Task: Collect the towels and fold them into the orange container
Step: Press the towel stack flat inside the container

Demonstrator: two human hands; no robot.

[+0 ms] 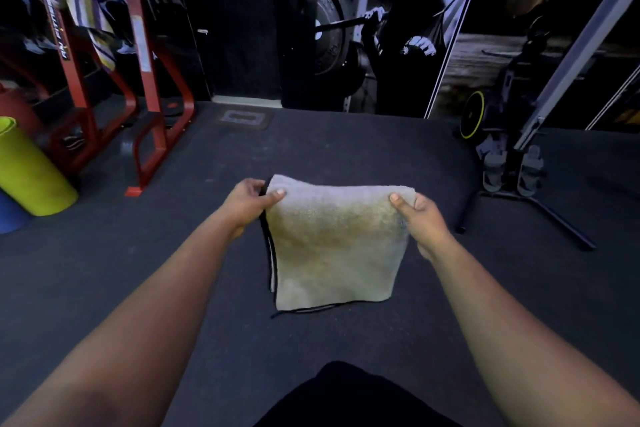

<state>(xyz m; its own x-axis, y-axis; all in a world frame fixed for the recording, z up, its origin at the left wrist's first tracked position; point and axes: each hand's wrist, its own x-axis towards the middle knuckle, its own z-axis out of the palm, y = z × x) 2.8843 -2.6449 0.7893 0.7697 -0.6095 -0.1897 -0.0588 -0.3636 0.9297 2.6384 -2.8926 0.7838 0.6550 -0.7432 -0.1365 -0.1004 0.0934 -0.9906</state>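
I pinch the towel [332, 243] at its top corners, left hand [247, 204] and right hand [420, 218] apart, so it hangs flat above the floor [138, 270] for another fold.

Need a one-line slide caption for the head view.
Both hands, left hand and right hand, hold a folded grey towel by its top corners.

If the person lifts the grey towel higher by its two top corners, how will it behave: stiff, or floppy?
Probably floppy: the towel hangs in soft layers between the left hand and the right hand, its lower edge uneven. It looks light, since fingertip pinches hold it. The fuzzy surface is unlikely to slip, but the layers may fall open.
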